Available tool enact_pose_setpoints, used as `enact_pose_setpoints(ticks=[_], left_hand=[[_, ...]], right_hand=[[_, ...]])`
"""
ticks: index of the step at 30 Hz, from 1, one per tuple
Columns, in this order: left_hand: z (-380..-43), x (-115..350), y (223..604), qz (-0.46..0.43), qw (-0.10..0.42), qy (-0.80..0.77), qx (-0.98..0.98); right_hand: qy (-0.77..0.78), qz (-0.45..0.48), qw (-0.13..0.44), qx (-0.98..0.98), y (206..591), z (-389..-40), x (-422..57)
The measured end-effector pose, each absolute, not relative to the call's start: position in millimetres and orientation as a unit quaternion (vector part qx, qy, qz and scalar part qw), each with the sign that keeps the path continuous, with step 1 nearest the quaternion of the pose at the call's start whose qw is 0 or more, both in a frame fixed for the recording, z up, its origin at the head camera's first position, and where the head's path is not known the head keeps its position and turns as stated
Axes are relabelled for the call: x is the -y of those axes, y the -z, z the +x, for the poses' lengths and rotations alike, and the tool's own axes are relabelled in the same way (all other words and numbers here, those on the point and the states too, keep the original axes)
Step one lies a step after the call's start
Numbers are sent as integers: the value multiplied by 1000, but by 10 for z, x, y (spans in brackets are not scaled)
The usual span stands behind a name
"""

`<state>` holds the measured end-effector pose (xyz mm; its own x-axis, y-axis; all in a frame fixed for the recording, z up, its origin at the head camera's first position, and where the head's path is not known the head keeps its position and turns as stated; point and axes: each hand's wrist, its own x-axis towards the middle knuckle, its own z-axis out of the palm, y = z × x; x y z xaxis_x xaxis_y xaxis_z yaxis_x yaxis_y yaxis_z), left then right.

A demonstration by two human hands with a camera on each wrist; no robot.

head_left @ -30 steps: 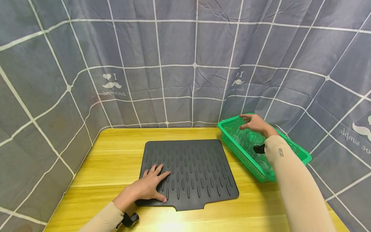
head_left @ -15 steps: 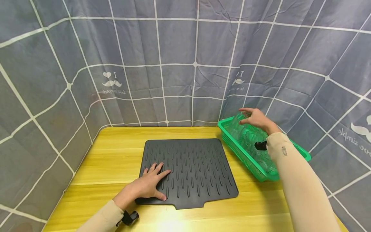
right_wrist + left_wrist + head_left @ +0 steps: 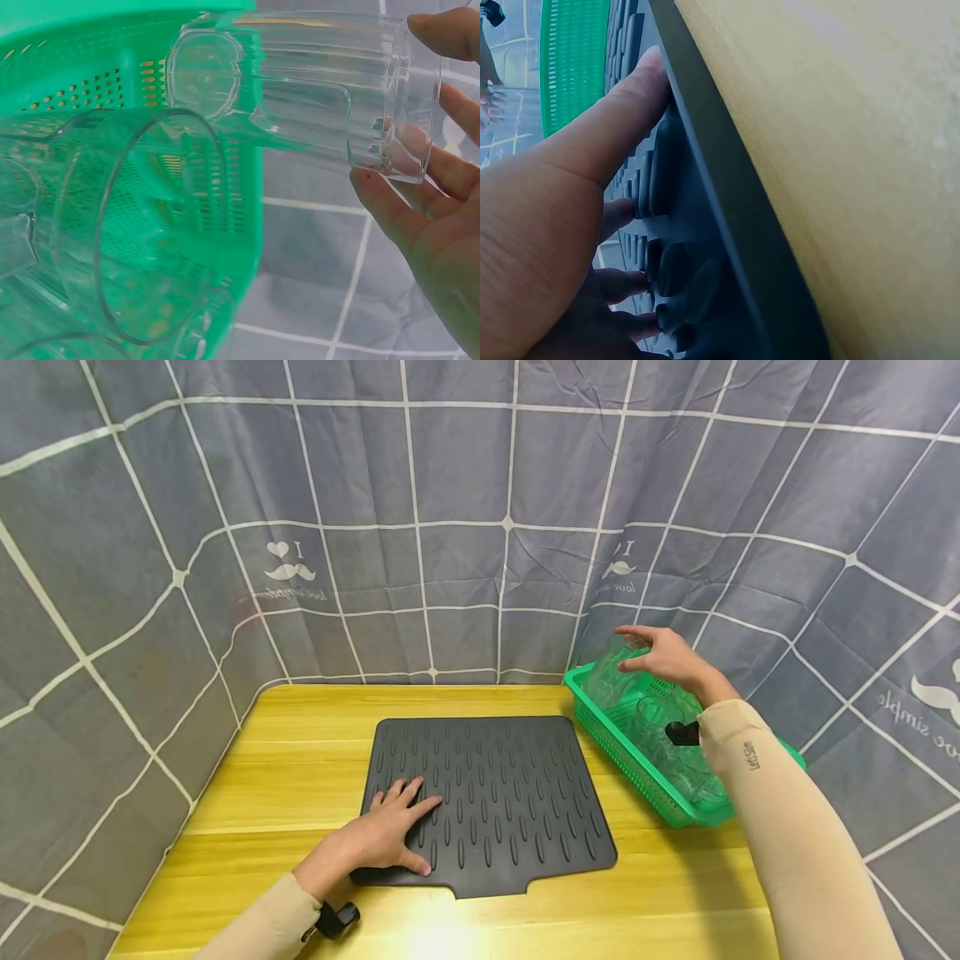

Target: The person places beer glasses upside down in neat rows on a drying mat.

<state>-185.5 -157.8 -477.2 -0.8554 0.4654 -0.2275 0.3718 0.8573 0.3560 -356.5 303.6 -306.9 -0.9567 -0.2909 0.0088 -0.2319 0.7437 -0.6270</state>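
Observation:
A clear drinking glass (image 3: 315,90) hangs from my right hand (image 3: 667,660), its upper end pinched between thumb and fingers. The glass's lower end overlaps the far-left end of the green perforated basket (image 3: 626,766) in the right wrist view. Other clear glasses (image 3: 651,714) lie in the basket below my wrist. With fingers spread, my left hand (image 3: 384,837) rests on the near-left part of a dark grey ridged mat (image 3: 502,793). Its thumb (image 3: 634,97) lies along the mat's near edge in the left wrist view.
The mat lies flat on a yellow wood-grain table (image 3: 300,760), with the basket angled at its right. A grey curtain (image 3: 465,568) with white grid lines stands behind the table and along both sides.
My right hand has risen, and the glass in its fingers has come up with it, tilting above the basket's far end. The left hand stays on the mat.

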Motion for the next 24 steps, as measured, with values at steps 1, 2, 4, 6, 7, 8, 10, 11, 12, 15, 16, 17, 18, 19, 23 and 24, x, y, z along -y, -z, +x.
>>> enact_pose_setpoints(ticks=[1,2,4,6,7,8,10,11,12,15,16,17,18,19,23,24], left_hand=[[-1854,1578,4772,220,155,-152,-951],[-1853,1578,4770,220,155,-152,-951],[-1852,1578,4767,219,155,-153,-951],[-1852,1578,4766,219,156,-156,-951],[-1852,1578,4764,219,156,-157,-950],[-1852,1579,4763,220,156,-157,-950],[-1853,1580,4764,220,156,-158,-950],[-1854,1580,4764,220,155,-158,-950],[-1855,1580,4765,219,155,-157,-950],[-1860,1582,4774,221,151,-154,-951],[-1862,1583,4777,222,149,-153,-951],[-1863,1584,4780,223,148,-153,-951],[-1864,1585,4783,224,147,-153,-951],[-1863,1585,4782,225,147,-154,-951],[-1859,1588,4782,225,148,-155,-951],[-1858,1589,4780,224,148,-154,-951]], right_hand=[[327,-143,42,-933,3051,-3550,-3025],[323,-144,37,-935,3034,-3538,-3016],[316,-146,31,-937,2997,-3512,-3001],[309,-147,26,-939,2962,-3490,-2995],[307,-149,24,-940,2943,-3478,-2991],[306,-150,22,-940,2926,-3469,-2988],[307,-153,19,-939,2892,-3447,-2977],[307,-155,18,-939,2878,-3440,-2973],[308,-157,18,-938,2865,-3430,-2966],[315,-162,18,-935,2836,-3396,-2949],[318,-164,19,-934,2830,-3383,-2942],[321,-166,19,-932,2822,-3366,-2933],[325,-169,20,-930,2816,-3349,-2923],[330,-172,21,-928,2812,-3335,-2911],[345,-185,18,-920,2813,-3287,-2872],[350,-188,17,-918,2818,-3279,-2865]])
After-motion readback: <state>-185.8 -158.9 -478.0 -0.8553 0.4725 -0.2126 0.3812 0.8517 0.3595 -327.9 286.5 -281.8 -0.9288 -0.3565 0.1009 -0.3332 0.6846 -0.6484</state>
